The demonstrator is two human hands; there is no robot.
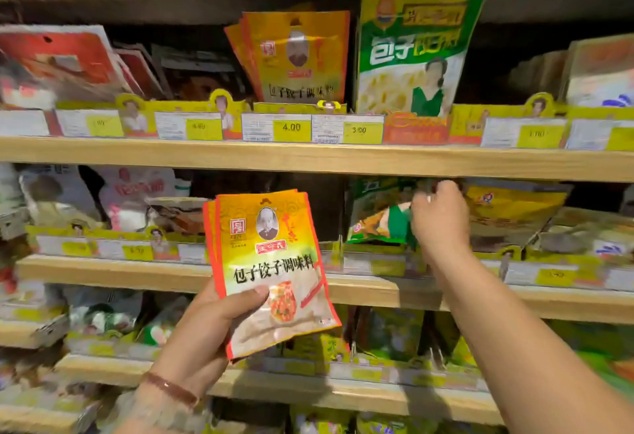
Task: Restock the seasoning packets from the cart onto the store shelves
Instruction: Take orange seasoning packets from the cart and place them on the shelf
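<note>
My left hand (209, 327) grips a small stack of orange-and-yellow seasoning packets (271, 262) upright in front of the middle shelf (274, 282), thumb across the front packet. Matching orange packets (295, 56) stand in a row on the upper shelf (308, 157) behind the 4.00 price tag. My right hand (441, 217) reaches into the middle shelf to the right, fingers curled on the top of a green packet (380, 217) there. How firmly it holds the packet is hidden by the hand.
A tall green-and-yellow packet (415, 49) stands right of the orange row. Red packets (58, 59) fill the upper left. Yellow packets (507, 214) lie right of my right hand. Lower shelves (308, 389) hold several green and yellow packets. Yellow price tags line each shelf edge.
</note>
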